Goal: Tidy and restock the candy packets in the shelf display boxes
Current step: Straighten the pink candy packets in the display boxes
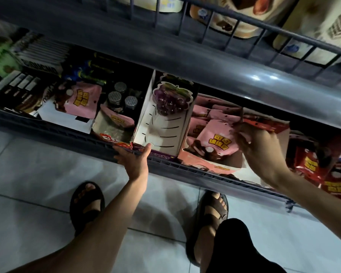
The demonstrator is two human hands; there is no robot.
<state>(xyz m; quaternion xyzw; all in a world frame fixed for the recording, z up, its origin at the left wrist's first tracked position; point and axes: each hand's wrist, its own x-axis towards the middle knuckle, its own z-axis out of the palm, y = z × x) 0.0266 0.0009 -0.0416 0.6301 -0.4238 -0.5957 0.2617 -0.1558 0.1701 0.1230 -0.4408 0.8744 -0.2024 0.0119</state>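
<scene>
shelf: dark grey, runs slantwise across the view; carries the white display box near its middle.
floor: pale tiles in front of the white display box; two feet in dark sandals stand on it.
upper shelf: above the white display box, wire rail along the front, cream bags behind it.
white display box: landmark; open top, the front half shows only bare slotted card.
pink display box: touching the white display box on its right, crowded with pink packets lying at odd angles.
right hand: right of the white display box, over the pink display box; fingers curled, gripping the edge of a red packet. Whether it also touches a pink one I cannot tell.
left hand: at the front left corner of the white display box; fingers straight and spread, thumb touching the box's front edge.
red packets: stacked well right of the white display box.
grape packets: upright at the back of the white display box.
jars: dark, silver-lidded, just left of the white display box.
</scene>
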